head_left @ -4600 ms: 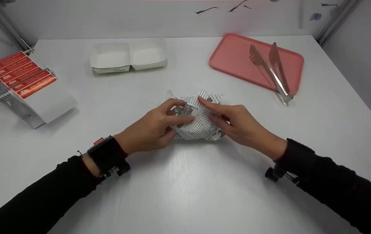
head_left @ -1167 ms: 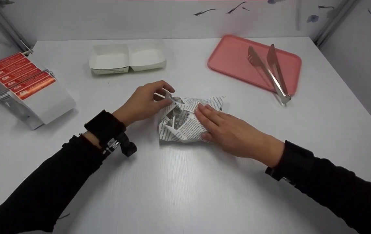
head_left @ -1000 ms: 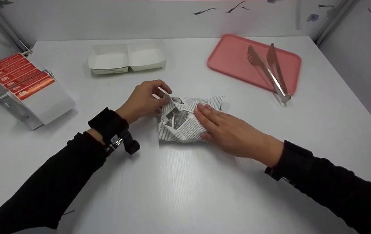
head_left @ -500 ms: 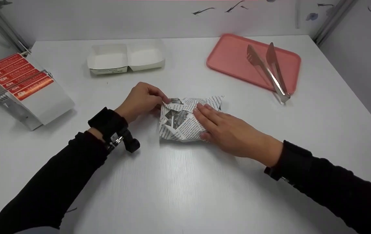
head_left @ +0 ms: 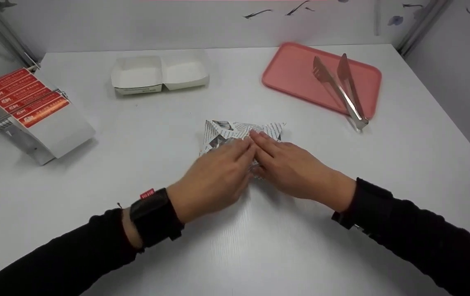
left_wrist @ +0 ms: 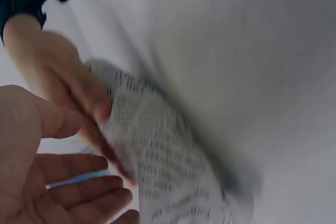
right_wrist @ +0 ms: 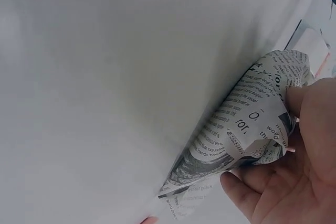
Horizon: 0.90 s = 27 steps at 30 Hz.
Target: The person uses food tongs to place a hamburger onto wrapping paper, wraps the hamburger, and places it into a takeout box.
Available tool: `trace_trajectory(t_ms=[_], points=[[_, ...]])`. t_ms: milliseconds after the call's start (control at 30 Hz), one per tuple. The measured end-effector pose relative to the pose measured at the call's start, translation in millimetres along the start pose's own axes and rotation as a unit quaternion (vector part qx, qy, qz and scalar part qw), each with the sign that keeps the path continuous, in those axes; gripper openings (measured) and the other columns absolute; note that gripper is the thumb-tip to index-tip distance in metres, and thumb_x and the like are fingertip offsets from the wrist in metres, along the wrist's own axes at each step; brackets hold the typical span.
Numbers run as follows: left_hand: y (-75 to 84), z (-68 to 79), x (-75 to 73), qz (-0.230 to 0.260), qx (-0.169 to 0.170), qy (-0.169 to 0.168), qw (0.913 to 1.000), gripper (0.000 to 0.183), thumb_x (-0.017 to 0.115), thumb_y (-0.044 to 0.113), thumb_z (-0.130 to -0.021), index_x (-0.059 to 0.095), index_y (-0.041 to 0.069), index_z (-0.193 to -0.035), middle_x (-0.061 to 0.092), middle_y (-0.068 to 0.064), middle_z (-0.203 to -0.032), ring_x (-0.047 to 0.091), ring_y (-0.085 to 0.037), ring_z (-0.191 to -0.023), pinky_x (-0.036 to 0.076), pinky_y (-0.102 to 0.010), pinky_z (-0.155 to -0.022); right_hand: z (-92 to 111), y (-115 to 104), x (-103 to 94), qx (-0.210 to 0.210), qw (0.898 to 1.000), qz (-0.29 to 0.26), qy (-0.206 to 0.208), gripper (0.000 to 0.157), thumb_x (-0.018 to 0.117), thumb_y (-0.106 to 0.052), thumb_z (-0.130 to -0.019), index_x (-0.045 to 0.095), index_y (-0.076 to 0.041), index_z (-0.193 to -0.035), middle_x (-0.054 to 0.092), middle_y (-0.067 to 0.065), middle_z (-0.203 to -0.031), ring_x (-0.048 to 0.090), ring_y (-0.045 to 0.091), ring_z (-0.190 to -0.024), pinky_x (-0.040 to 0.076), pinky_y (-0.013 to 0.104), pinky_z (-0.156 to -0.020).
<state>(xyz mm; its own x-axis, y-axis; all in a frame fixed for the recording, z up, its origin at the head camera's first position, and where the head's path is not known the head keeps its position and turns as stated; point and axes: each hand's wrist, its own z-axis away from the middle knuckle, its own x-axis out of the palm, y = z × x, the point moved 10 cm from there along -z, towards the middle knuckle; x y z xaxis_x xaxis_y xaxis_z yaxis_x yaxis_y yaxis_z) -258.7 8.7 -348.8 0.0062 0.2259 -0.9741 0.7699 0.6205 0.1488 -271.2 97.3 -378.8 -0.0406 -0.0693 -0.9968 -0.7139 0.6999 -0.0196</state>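
Observation:
A parcel of newsprint-patterned wrapping paper [head_left: 239, 128] lies on the white table; its contents are hidden. My right hand [head_left: 298, 170] rests on the parcel's right part with its fingers extended. Beside it, my left hand [head_left: 216, 176] lies over the front left part, fingertips close to those of the right. In the left wrist view the left hand's fingers [left_wrist: 86, 198] are loosely extended by the printed paper [left_wrist: 163, 150]. The right wrist view has the paper's folded side [right_wrist: 236, 121] against the right hand's thumb and fingers.
An open two-part white carton [head_left: 138, 74] stands at the back left. Metal tongs [head_left: 348, 98] lie across a pink tray [head_left: 288, 70] at the back right. At the far left, a holder bears several red-and-white paper sleeves [head_left: 54, 127].
My left hand has released the parcel's back left edge and come forward and right onto the paper, next to the right hand. The right hand has stayed in place.

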Motion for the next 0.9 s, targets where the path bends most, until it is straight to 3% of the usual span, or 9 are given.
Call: trace_trajectory(t_ms=[67, 167, 233, 400, 567, 733, 900], points=[[5.9, 2.8, 13.5, -0.024, -0.005, -0.030, 0.9992, 0.059, 0.051, 0.025, -0.113, 0.040, -0.011, -0.159, 0.045, -0.028, -0.165, 0.046, -0.037, -0.155, 0.038, -0.046, -0.128, -1, 0, -0.3, 0.004, 1.000, 0.010, 0.001, 0.065, 0.058, -0.035, -0.112, 0.041, 0.003, -0.162, 0.040, 0.025, -0.169, 0.048, 0.040, -0.153, 0.056, 0.056, -0.107], [-0.5, 3.8, 20.7, -0.034, -0.031, -0.026, 0.9986, 0.059, 0.054, 0.023, -0.112, 0.041, -0.011, -0.158, 0.046, -0.029, -0.164, 0.048, -0.038, -0.154, 0.040, -0.044, -0.127, -2, 2, -0.3, 0.021, 1.000, 0.005, -0.002, 0.068, 0.060, -0.038, -0.110, 0.041, 0.001, -0.163, 0.042, 0.021, -0.169, 0.049, 0.035, -0.154, 0.056, 0.056, -0.102], [-6.5, 4.0, 19.6, -0.025, -0.040, -0.009, 0.9989, 0.055, 0.058, 0.018, -0.111, 0.046, -0.010, -0.156, 0.052, -0.028, -0.159, 0.053, -0.039, -0.150, 0.045, -0.045, -0.123, -2, 4, -1.2, 0.030, 1.000, -0.007, -0.002, 0.070, 0.062, -0.040, -0.109, 0.040, 0.000, -0.163, 0.043, 0.019, -0.169, 0.049, 0.033, -0.154, 0.055, 0.057, -0.101], [-12.5, 5.1, 13.8, -0.030, -0.018, 0.030, 0.9989, 0.041, 0.059, 0.009, -0.109, 0.054, -0.006, -0.147, 0.059, -0.025, -0.153, 0.060, -0.037, -0.143, 0.052, -0.046, -0.115, -2, 11, -6.8, 0.043, 0.997, -0.059, 0.000, 0.074, 0.067, -0.044, -0.106, 0.044, -0.002, -0.162, 0.049, 0.019, -0.165, 0.054, 0.035, -0.149, 0.053, 0.061, -0.107], [-22.6, 5.2, 10.4, -0.044, -0.006, 0.033, 0.9984, 0.035, 0.054, 0.000, -0.108, 0.056, -0.003, -0.142, 0.060, -0.020, -0.154, 0.059, -0.034, -0.145, 0.050, -0.048, -0.118, 1, 19, -8.8, 0.055, 0.992, -0.107, -0.024, 0.076, 0.070, -0.049, -0.103, 0.047, -0.007, -0.162, 0.051, 0.018, -0.164, 0.058, 0.036, -0.145, 0.050, 0.060, -0.112], [-38.4, 4.6, 10.2, -0.035, -0.023, 0.017, 0.9990, 0.037, 0.054, -0.004, -0.105, 0.058, -0.004, -0.141, 0.062, -0.019, -0.153, 0.059, -0.033, -0.145, 0.047, -0.049, -0.121, 6, 18, -8.8, 0.063, 0.993, -0.094, -0.020, 0.069, 0.069, -0.049, -0.103, 0.051, -0.013, -0.160, 0.054, 0.016, -0.161, 0.062, 0.035, -0.142, 0.052, 0.059, -0.104], [-33.1, 5.0, 21.2, 0.012, -0.047, -0.033, 0.9983, 0.052, 0.047, 0.015, -0.112, 0.043, 0.000, -0.161, 0.046, -0.023, -0.166, 0.043, -0.036, -0.158, 0.030, -0.053, -0.132, 5, 8, -11.3, 0.059, 0.996, -0.060, 0.017, 0.066, 0.069, -0.047, -0.104, 0.056, -0.010, -0.156, 0.059, 0.021, -0.156, 0.067, 0.038, -0.134, 0.057, 0.058, -0.097]])
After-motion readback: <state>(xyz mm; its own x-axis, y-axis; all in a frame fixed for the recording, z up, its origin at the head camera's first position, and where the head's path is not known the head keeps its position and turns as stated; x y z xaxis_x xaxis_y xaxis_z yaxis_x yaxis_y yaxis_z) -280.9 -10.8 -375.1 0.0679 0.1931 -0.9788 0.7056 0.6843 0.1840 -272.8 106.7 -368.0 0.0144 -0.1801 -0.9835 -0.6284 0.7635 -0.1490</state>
